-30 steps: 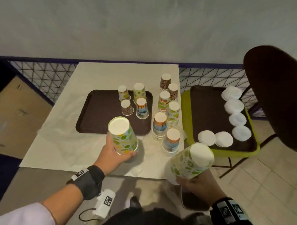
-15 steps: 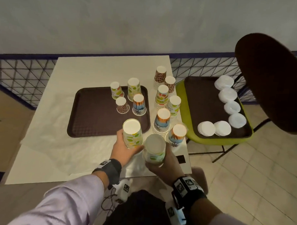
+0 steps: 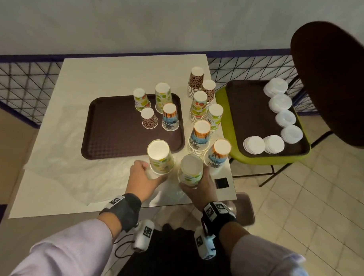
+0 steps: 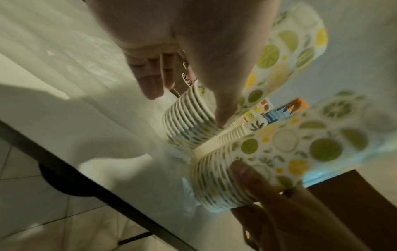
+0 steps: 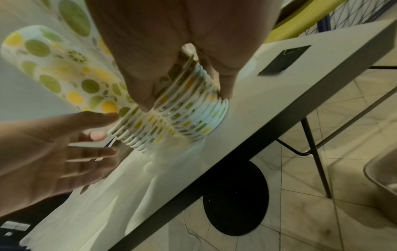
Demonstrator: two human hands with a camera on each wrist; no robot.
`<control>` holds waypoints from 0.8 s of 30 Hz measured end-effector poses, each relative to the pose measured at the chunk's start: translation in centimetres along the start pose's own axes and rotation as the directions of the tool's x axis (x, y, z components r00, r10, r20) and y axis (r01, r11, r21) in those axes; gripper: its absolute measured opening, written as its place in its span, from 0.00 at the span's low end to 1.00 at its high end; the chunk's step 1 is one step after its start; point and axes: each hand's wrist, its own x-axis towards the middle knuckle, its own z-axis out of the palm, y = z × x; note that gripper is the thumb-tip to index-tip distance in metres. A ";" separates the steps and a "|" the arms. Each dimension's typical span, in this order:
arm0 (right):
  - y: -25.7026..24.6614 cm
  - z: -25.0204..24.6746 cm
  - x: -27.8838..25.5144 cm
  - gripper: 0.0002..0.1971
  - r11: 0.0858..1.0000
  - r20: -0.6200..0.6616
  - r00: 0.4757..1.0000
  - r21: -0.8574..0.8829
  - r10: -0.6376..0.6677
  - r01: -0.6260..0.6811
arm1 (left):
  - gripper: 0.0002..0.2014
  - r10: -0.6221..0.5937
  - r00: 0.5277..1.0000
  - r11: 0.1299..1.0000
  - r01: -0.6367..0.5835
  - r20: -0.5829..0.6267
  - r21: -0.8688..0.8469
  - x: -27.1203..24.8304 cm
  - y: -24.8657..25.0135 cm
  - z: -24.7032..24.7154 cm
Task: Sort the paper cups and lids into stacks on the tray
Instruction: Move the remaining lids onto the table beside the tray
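Note:
My left hand (image 3: pixel 142 177) grips the base of an upside-down stack of lime-print cups (image 3: pixel 160 157) on the white paper, just in front of the brown tray (image 3: pixel 107 135). Right beside it, my right hand (image 3: pixel 200 188) grips a second lime-print stack (image 3: pixel 191 169), also bottom up. In the left wrist view my thumb lies along the ribbed rims (image 4: pixel 189 122), with the other stack (image 4: pixel 290 149) close by. In the right wrist view my fingers clamp the rims (image 5: pixel 199 115). Several single cups or short stacks stand on the tray's far right, among them a palm-print cup (image 3: pixel 170 117).
Several more cup stacks stand off the tray along the table's right edge, such as leopard (image 3: pixel 196 80) and palm (image 3: pixel 200 136). A second tray (image 3: pixel 240 102) on a green chair holds several white lid piles (image 3: pixel 254 144). A dark stool (image 3: pixel 333 81) is at the right and a wire fence behind.
My right hand swung its tilted stack in from the right and stood it upright beside the left stack. The left stack came down from a raised tilt to the table.

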 end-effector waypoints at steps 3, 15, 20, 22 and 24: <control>0.1 0.0 0.3 0.46 1.000 -0.009 1.000 -0.015 0.021 -0.021 | 0.24 -0.120 0.979 0.977 0.087 0.166 0.192 -1.4 -0.2 -0.9; 3.4 -6.9 -2.2 0.25 0.972 0.141 0.988 -0.231 0.064 -0.030 | 0.10 0.136 0.736 0.904 -0.365 0.663 0.221 -5.9 4.2 3.7; 6.0 -12.7 -2.2 0.08 0.964 -0.039 0.996 -0.252 0.078 -0.085 | 0.04 0.311 0.630 0.850 -0.520 0.712 0.089 -7.1 9.5 9.1; 6.9 -15.3 -1.3 0.07 0.959 -0.112 0.990 -0.262 0.080 -0.107 | 0.08 0.355 0.616 0.837 -0.545 0.703 0.054 -7.2 11.4 11.5; 7.7 -17.9 0.1 0.08 0.959 -0.161 0.986 -0.267 0.048 -0.090 | 0.11 0.390 0.636 0.833 -0.552 0.667 0.039 -7.1 13.4 14.0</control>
